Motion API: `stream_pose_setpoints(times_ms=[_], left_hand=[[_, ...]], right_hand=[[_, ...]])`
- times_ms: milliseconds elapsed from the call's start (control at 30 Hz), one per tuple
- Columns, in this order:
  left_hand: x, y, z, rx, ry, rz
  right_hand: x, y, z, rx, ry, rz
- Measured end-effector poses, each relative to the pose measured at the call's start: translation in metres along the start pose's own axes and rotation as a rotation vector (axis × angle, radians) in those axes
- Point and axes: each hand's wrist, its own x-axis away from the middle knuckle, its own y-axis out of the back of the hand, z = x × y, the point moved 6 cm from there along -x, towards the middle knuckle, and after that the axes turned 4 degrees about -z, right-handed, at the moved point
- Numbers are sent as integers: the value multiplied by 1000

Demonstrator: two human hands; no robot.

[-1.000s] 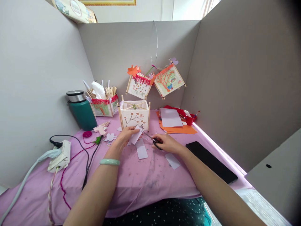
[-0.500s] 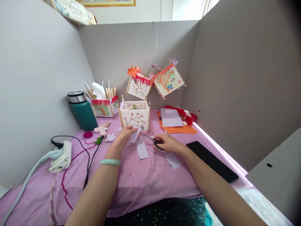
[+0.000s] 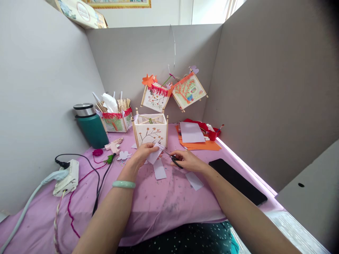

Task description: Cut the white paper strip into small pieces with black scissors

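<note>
Pinched in my left hand (image 3: pixel 146 152) is a small piece of pale paper (image 3: pixel 154 155), tilted up over the table. My right hand (image 3: pixel 188 160) grips dark-handled scissors (image 3: pixel 176 161), whose blades point left at the paper's upper right edge. Whether the blades touch the paper I cannot tell. Below the held piece lies a paper strip (image 3: pixel 160 170), partly covered by it. Another pale paper piece (image 3: pixel 194 181) rests under my right wrist. Just behind my left hand stands a lantern-like box (image 3: pixel 151 134) with stick corners and painted blossoms.
A green bottle (image 3: pixel 91 128), a pink glue gun (image 3: pixel 113 145) and a power strip (image 3: pixel 68 178) with cables occupy the left. Orange sheets (image 3: pixel 209 145) lie at the back right, a black tablet-like slab (image 3: pixel 237 180) at the right. Two decorated lanterns (image 3: pixel 189 91) hang behind.
The held paper has turned, its edge now facing the scissors with what look like narrow slits. The scissors have shifted slightly left, and the view has moved a little.
</note>
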Motion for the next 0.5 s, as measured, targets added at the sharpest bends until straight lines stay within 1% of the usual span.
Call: stream_pose_setpoints(times_ms=[100,233,500], left_hand=[[-1,1,2,-3,-6,5],[-4,4,4,2,0,-15],[-3,3,2,-11,-23,0]], right_hand=[[0,0,1,62,28,-31],[0,-1,3,93,58,-38],[0,-2,3,115,59,-46]])
